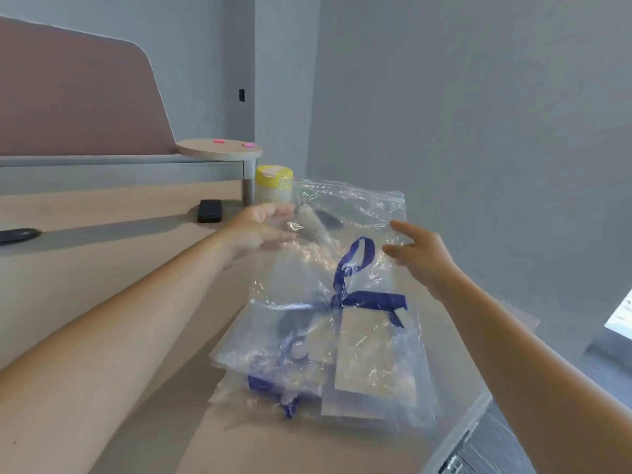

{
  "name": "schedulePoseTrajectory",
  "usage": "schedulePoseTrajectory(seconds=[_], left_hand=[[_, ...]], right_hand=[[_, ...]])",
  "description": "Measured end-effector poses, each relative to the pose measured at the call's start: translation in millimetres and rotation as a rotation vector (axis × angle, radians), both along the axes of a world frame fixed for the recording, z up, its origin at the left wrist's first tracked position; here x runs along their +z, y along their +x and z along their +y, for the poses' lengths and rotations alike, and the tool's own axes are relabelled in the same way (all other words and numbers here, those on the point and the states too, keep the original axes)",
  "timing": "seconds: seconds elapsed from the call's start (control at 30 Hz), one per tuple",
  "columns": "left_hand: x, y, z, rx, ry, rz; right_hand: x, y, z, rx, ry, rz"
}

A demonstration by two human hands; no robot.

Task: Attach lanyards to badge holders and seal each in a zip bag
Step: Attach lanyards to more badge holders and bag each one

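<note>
At mid-frame, left hand [260, 227] pinches the zip bag [345, 302] corner; right hand [420, 254], fingers spread, should run firmly along the seal.

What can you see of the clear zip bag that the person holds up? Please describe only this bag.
The zip bag is clear, crinkled thin plastic with glare. Inside are a blue lanyard and a pale badge holder. It is tilted, top edge raised, bottom resting on other filled bags on the desk. The left hand grips its top left corner; the right hand is open at its top right edge.
</note>
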State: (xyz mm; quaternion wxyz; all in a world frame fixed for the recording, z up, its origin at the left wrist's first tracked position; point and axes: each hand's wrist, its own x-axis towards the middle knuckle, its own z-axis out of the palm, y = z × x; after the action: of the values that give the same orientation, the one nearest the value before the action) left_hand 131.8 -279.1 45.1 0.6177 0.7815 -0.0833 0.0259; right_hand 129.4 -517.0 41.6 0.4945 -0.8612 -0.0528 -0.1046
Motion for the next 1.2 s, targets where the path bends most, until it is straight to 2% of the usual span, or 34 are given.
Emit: schedulePoseTrajectory(seconds=[0.3,0.33,0.43,0.5,0.63,0.8,1.0,1.2], left_hand=[[-52,22,15,-0.082,0.396,0.151],[-56,24,17,-0.092,0.454,0.176],[-62,25,20,-0.105,0.792,0.216],[-64,26,20,-0.091,0.893,0.22],[-66,26,21,-0.081,0.892,0.161],[-53,6,27,-0.018,0.613,0.156],[-28,-54,58,0.244,0.809,0.062],[-24,-143,112,0.436,0.946,0.129]], right_hand=[[-47,17,-10,0.092,-0.191,0.23],[-50,18,-11,0.101,-0.241,0.256],[-54,20,-12,0.116,-0.586,0.293],[-55,21,-11,0.128,-0.739,0.299],[-55,23,-11,0.136,-0.755,0.322],[-42,11,-10,0.048,-0.367,0.255],[-8,-20,20,0.092,-0.587,0.197],[15,-68,101,0.238,-0.751,0.083]])
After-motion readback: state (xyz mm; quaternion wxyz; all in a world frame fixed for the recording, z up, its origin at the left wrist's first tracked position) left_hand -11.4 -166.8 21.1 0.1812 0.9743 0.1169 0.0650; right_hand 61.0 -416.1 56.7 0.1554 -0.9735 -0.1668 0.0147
